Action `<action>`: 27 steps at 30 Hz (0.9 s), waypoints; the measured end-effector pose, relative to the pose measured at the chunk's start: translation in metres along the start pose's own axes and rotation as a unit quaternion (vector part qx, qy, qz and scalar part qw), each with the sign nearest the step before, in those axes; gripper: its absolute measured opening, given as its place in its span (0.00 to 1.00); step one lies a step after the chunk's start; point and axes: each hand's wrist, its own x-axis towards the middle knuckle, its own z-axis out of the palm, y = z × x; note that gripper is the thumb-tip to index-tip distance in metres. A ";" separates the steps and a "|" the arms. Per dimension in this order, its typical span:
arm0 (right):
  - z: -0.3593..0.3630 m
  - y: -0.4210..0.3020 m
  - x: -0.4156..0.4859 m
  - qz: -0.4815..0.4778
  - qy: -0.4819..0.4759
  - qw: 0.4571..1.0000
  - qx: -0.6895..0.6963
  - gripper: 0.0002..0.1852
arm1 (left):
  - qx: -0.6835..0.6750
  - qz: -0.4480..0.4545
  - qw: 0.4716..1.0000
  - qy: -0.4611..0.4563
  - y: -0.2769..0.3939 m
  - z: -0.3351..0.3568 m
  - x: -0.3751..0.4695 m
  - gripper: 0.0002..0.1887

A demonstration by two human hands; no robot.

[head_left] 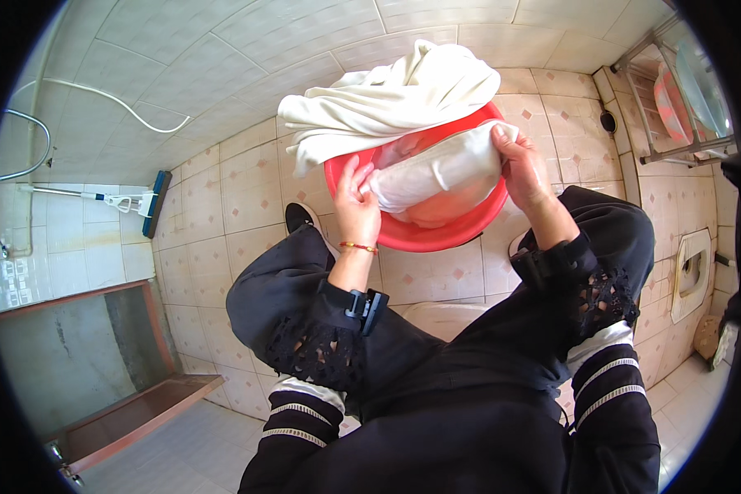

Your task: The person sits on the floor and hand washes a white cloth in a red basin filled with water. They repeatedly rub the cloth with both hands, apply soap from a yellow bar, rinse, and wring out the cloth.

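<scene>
A red plastic basin (429,238) sits on the tiled floor between my feet. White wet cloth (438,170) is stretched across its opening, part of it lying inside the basin. My right hand (522,163) pinches one end of that stretch at the right rim, thumb on top. At the left, my left hand (357,200) holds the other end, its fingers partly curled over the basin's rim. A large bunched heap of cream-white fabric (395,99) drapes over the far rim and hangs outside on the left. Whether it joins the stretched piece cannot be seen.
At the left wall leans a sponge mop (154,204). A metal rack (645,117) holding basins stands at the upper right. A squat toilet (691,272) is set into the floor at right. An open door (148,420) is at lower left, and a white hose (142,120) hangs on the wall.
</scene>
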 end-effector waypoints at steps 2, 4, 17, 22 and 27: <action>0.005 -0.003 0.000 -0.002 0.037 0.999 -0.025 0.12 | 0.049 -0.101 0.991 0.076 -0.016 0.010 -0.002 0.29; 0.015 -0.007 -0.003 0.011 0.052 0.997 -0.061 0.11 | 0.007 -0.175 0.978 0.110 -0.027 0.018 -0.007 0.23; 0.112 0.047 -0.087 -0.322 -0.251 0.700 -0.586 0.17 | -0.578 -0.177 0.770 -0.206 -0.027 0.047 -0.014 0.22; 0.094 0.025 -0.059 -0.389 -0.136 0.731 -0.544 0.23 | -0.556 -0.135 0.803 -0.168 0.008 0.042 -0.015 0.24; 0.039 0.017 -0.009 -0.270 0.052 0.735 -0.620 0.29 | -0.244 -0.009 0.938 -0.248 0.019 0.035 -0.010 0.27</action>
